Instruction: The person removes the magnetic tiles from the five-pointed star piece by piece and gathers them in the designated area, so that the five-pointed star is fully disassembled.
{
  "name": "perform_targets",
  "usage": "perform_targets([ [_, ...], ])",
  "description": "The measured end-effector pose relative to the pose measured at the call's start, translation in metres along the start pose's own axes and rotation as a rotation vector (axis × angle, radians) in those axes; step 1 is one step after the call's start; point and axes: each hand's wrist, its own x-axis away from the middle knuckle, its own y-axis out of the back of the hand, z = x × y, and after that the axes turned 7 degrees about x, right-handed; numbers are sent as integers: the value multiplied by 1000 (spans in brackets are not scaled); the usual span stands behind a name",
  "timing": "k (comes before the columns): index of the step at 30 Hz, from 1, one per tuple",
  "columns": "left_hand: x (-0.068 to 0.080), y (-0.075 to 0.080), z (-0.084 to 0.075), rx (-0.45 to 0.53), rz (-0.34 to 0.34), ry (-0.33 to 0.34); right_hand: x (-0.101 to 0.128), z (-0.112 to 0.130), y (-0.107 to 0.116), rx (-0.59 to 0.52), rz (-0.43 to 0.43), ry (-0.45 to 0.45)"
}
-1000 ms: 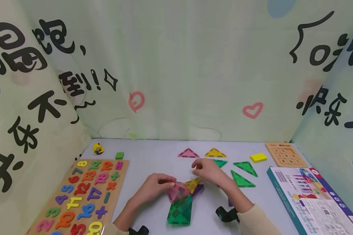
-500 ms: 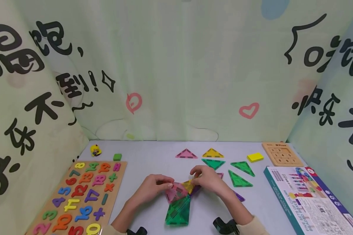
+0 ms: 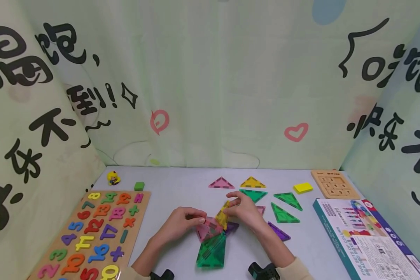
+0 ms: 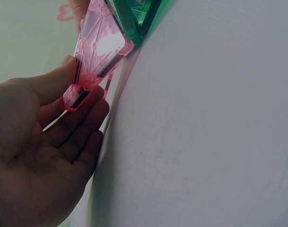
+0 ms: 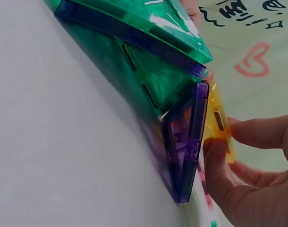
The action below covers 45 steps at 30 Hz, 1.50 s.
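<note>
Tiles in clear coloured plastic occupy the near middle of the grey table [image 3: 182,186]. Nearest the person lies a green tile [image 3: 211,252], flat on the surface. Touching its far edge are a pink tile [image 3: 207,229], tilted up, and a purple tile [image 3: 231,226], flat beside it. The left hand [image 3: 182,223] holds the pink tile: in the left wrist view the thumb and curled fingers [image 4: 89,111] pinch its corner, which is raised off the table. The right hand [image 3: 243,208] pinches a yellow tile [image 3: 223,214] between thumb and fingers, standing it steeply on edge against the purple tile. Just right of that lies another purple tile [image 3: 279,231]. To the left sits a wooden number board [image 3: 94,233]; to the right, a printed box [image 3: 367,237]. Farther back lie three green triangles [image 3: 283,213], a pink triangle [image 3: 221,182] and a yellow triangle [image 3: 252,182]. Along the far edge: a yellow block [image 3: 303,188], a small wooden board [image 3: 332,184], a green block [image 3: 139,186] and a small yellow toy [image 3: 113,178].
</note>
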Motion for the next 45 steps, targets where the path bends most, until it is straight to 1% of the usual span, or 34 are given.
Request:
perform_targets([
  [2, 0, 0, 0, -5, -2, 4, 1, 0, -1, -42, 49, -20],
  [5, 0, 0, 0, -11, -4, 4, 4, 3, -5, -7, 89, -26],
  [7, 0, 0, 1, -8, -4, -1, 5, 4, -8, 51, 73, -17],
  [9, 0, 1, 1, -1, -4, -6, 6, 6, -10, 79, 36, -17],
  [12, 0, 1, 1, 11, -2, -11, 6, 6, -12, 45, 8, -38],
  [15, -1, 1, 2, 15, 2, -17, 5, 5, -10, -7, 1, -61],
  [17, -1, 2, 2, 16, 1, -20, 3, 6, -8, -13, -2, -59],
  [20, -1, 2, 1, 14, 4, -14, 0, 7, -3, 33, -10, -18],
  [25, -1, 1, 1, 12, 12, 3, -14, 6, 3, 170, 0, 55],
  [28, -1, 1, 0, 10, 9, 6, -28, 2, 2, 252, -32, 94],
  [31, -1, 1, -1, 10, 7, 8, -43, -2, 0, 296, -83, 122],
  [35, -1, 1, -2, 19, 8, 13, -56, -1, -3, 309, -102, 128],
  [38, -1, 2, -2, 26, 9, 10, -61, 1, -5, 336, -105, 117],
  [42, -1, 2, -1, 24, 8, 5, -63, 1, -7, 409, -108, 124],
  [45, -2, 2, 1, 16, 5, 11, -63, 2, -6, 464, -111, 145],
])
